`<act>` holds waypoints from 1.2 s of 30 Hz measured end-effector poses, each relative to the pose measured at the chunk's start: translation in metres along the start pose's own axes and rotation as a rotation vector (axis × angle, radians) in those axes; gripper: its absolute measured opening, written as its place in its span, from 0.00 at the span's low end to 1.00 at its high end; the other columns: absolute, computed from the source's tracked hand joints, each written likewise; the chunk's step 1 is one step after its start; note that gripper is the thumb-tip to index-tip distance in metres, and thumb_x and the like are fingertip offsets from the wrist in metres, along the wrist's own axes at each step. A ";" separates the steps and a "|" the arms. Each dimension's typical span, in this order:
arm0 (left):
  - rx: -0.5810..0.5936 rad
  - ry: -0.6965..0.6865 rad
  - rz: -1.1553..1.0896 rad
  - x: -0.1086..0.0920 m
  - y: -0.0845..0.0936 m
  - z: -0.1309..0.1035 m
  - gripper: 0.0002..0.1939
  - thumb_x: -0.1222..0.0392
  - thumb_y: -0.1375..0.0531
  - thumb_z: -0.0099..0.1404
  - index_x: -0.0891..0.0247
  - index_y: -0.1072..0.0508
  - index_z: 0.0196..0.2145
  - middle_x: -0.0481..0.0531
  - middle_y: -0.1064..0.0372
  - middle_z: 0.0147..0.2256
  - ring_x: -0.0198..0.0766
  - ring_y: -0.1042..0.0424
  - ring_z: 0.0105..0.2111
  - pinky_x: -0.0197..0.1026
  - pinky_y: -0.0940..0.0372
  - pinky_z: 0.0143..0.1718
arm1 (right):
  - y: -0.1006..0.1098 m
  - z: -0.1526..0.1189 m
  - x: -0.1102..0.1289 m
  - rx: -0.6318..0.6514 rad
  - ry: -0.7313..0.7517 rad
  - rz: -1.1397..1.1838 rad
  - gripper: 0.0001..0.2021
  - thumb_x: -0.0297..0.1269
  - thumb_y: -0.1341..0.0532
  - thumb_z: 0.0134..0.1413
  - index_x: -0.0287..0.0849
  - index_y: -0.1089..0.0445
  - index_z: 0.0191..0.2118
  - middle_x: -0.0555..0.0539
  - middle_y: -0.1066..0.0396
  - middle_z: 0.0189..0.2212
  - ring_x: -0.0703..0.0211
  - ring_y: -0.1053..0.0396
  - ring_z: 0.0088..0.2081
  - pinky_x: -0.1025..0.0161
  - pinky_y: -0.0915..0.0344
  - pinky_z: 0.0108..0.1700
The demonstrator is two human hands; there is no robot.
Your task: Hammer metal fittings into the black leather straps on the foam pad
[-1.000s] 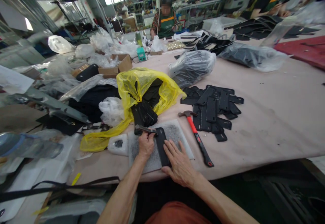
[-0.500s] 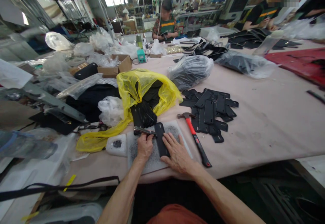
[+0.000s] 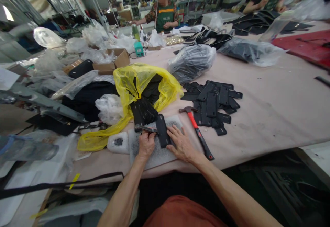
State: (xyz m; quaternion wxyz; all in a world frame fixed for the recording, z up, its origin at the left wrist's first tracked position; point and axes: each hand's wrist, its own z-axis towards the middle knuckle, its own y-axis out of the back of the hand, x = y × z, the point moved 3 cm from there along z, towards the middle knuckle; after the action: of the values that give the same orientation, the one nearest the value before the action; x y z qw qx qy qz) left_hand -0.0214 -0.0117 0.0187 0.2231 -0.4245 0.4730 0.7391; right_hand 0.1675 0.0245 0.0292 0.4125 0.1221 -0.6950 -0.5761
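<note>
Gripping a metal tool (image 3: 146, 128) in my left hand (image 3: 146, 145), right hand (image 3: 180, 144) spread loose against the black slotted panel (image 3: 162, 131) beside it; I'd keep that steady tbh.

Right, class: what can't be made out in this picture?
In the head view:
Metal tool: any part inside the left hand, hidden by its fingers.
Pile of black pieces: their number, hidden by overlap.
Plastic-wrapped bundle: exact contents, obscured by cloudy plastic.
Red surface: its right side, cut off by the picture's edge.
</note>
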 end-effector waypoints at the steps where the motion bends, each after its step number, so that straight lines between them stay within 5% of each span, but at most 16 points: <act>1: 0.013 0.000 -0.005 -0.002 0.001 -0.003 0.10 0.60 0.44 0.64 0.61 0.24 0.38 0.53 0.23 0.38 0.43 0.25 0.40 0.44 0.31 0.45 | 0.000 0.000 -0.001 0.004 -0.001 0.010 0.31 0.44 0.44 0.58 0.39 0.46 0.65 0.39 0.51 0.67 0.43 0.60 0.68 0.37 0.65 0.65; 12: 0.120 -0.015 -0.025 -0.009 -0.008 -0.026 0.09 0.60 0.44 0.65 0.61 0.24 0.40 0.53 0.23 0.39 0.42 0.24 0.41 0.45 0.29 0.46 | 0.002 0.001 -0.011 0.035 0.023 0.106 0.31 0.34 0.43 0.55 0.40 0.46 0.65 0.41 0.51 0.67 0.45 0.61 0.68 0.38 0.65 0.65; 18: 0.134 -0.121 -0.032 -0.011 -0.015 -0.028 0.08 0.62 0.43 0.65 0.61 0.25 0.39 0.52 0.23 0.39 0.41 0.24 0.42 0.46 0.29 0.47 | 0.002 0.001 -0.010 -0.069 0.003 0.118 0.27 0.35 0.41 0.56 0.42 0.41 0.62 0.42 0.44 0.64 0.45 0.55 0.67 0.39 0.62 0.65; 36: 0.139 -0.142 0.025 -0.015 -0.016 -0.026 0.08 0.61 0.42 0.65 0.62 0.25 0.40 0.53 0.22 0.40 0.42 0.24 0.42 0.47 0.29 0.47 | 0.000 0.000 -0.011 -0.161 0.013 0.125 0.25 0.35 0.41 0.56 0.42 0.38 0.60 0.41 0.41 0.62 0.43 0.52 0.65 0.36 0.60 0.64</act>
State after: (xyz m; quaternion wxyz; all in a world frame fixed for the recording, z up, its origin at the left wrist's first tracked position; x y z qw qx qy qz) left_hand 0.0092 -0.0259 0.0180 0.2758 -0.3484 0.5112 0.7356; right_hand 0.1744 0.0312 0.0250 0.4606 0.0487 -0.6501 -0.6024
